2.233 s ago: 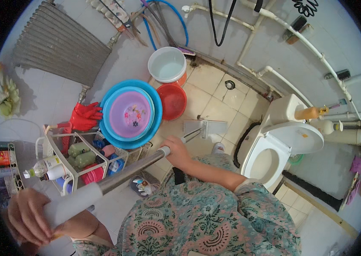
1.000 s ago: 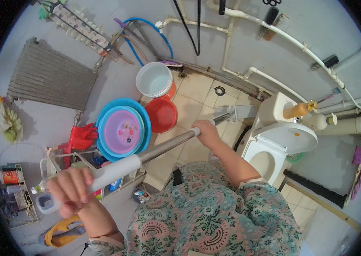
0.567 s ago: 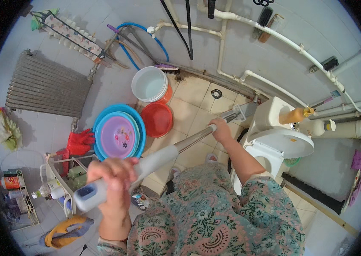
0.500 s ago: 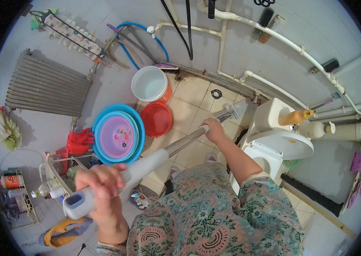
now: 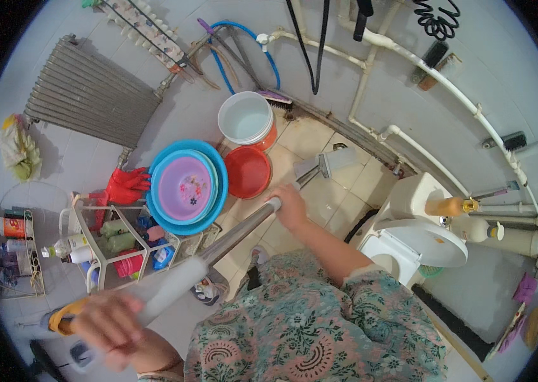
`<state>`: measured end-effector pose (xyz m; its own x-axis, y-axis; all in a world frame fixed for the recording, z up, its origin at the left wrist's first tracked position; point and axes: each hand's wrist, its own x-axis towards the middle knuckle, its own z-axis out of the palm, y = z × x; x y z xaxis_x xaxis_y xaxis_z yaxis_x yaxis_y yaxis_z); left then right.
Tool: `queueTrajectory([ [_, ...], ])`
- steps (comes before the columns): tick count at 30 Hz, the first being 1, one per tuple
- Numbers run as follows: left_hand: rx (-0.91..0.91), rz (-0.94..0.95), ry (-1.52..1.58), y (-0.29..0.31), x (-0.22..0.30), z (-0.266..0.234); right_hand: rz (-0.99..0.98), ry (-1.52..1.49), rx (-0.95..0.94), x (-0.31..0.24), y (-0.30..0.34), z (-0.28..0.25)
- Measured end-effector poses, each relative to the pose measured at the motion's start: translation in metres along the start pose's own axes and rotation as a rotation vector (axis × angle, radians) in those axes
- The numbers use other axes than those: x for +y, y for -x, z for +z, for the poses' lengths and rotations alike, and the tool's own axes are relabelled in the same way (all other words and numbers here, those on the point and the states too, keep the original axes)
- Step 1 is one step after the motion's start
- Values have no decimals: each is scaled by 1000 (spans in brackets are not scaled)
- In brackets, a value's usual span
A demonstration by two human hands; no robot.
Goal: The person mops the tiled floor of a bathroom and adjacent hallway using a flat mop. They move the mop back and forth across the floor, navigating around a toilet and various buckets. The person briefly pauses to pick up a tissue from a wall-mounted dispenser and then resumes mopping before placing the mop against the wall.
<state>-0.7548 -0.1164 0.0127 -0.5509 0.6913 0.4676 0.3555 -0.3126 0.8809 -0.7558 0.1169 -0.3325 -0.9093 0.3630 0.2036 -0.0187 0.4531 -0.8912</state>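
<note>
A mop with a metal pole [image 5: 238, 232] and a thick white grip [image 5: 176, 280] slants across in front of me. Its grey-white flat head [image 5: 339, 163] rests on the tiles by the floor drain [image 5: 339, 146]. My right hand [image 5: 290, 207] is closed around the lower pole. My left hand [image 5: 111, 326], smeared by motion, wraps the white grip close to its end. Left of the pole stand a red basin [image 5: 248, 173], a white bucket [image 5: 245, 117] and a stack of basins with a purple one [image 5: 184, 188] on top.
A white toilet [image 5: 402, 239] with its lid raised stands to the right, with bottles [image 5: 450, 207] on its tank. At left are a rack [image 5: 138, 248] of bottles, red gloves [image 5: 127, 186] and a radiator [image 5: 94, 95]. White pipes [image 5: 460, 89] run along the far wall.
The mop head has moved left over the tiles, nearer the drain. Both hands have shifted left with the pole, the left one also lower. The whole view has turned somewhat.
</note>
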Motion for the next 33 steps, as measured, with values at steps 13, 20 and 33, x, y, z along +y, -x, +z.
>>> queueTrajectory([
  [13, 670, 289, 19, -29, -6, 27, -70, -174, -121, 1, -2, 58],
  [20, 148, 206, 175, -66, -44, -19, 3, -123, 86, 46, -61, 90],
  [33, -1110, 182, 732, -263, -130, -94, 340, 54, 627, 35, -170, 80],
])
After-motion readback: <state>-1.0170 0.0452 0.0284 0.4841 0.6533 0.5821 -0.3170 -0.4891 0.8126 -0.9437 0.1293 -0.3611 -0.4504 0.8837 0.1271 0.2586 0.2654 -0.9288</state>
